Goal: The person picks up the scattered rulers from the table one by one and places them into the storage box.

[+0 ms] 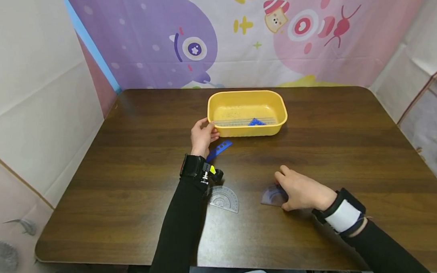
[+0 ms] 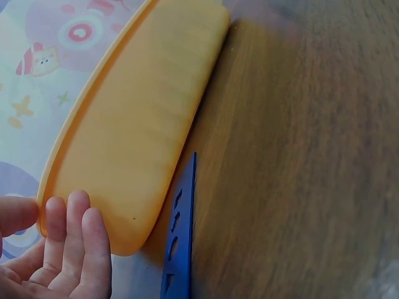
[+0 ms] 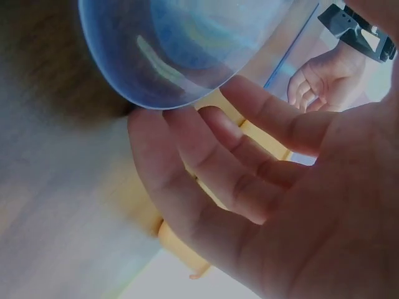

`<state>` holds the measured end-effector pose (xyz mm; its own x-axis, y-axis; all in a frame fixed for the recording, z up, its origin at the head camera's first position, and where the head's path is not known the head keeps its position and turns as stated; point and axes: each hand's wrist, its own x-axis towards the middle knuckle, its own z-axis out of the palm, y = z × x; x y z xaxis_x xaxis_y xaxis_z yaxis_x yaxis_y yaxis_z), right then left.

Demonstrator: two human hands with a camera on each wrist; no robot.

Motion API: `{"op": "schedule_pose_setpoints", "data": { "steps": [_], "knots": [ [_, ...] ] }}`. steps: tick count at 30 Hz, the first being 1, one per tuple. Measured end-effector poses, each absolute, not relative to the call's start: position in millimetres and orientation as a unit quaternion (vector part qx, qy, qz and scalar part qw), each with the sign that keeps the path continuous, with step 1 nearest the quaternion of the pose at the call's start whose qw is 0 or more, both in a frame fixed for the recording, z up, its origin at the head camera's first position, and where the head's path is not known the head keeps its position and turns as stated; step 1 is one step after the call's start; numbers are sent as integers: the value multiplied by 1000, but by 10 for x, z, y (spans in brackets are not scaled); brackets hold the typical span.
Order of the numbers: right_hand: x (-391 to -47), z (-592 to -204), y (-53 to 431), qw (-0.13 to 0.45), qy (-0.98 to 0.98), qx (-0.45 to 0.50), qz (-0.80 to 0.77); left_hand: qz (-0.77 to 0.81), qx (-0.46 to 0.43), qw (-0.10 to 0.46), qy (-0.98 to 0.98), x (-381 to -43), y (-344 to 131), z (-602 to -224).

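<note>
My left hand (image 1: 201, 138) holds the near left corner of a yellow plastic basin (image 1: 247, 131). In the left wrist view the thumb is at the rim and the other fingers lie along the outer wall. My right hand (image 1: 303, 189) grips a clear, bluish protractor (image 1: 270, 195) low over the table, thumb at one end and fingertips (image 3: 146, 134) along its curved edge. A second clear protractor (image 1: 225, 199) lies flat by my left forearm. Beside the left wrist is a blue ruler (image 1: 220, 149) with cut-out shapes.
Inside the basin lie clear rulers (image 1: 229, 123) and a blue set square (image 1: 255, 122), partly hidden by the near wall. The brown wooden table (image 1: 134, 219) has rounded corners. A cartoon-printed cloth (image 1: 237, 51) hangs behind its far edge.
</note>
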<state>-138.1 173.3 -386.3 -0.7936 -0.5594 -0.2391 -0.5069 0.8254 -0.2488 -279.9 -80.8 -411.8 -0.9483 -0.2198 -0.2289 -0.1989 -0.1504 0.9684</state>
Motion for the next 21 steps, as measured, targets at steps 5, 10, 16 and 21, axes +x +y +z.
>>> {"op": "schedule_pose_setpoints", "data": {
  "steps": [5,10,16,21],
  "knots": [
    [-1410,-3837,1734,143,944,-285,-85,-742,160,3,-651,-2800,-821,-4126],
    [-1474,-3794,1734,137,944,-288,-84,-743,156,8,-651,-2806,-826,-4121],
    [-1593,-3721,1729,125,947,-276,-106,-743,148,10,-653,-2803,-826,-4121],
    [-1698,-3652,1704,82,949,-280,-121,-746,150,8,-649,-2796,-826,-4131]
  ]
}}
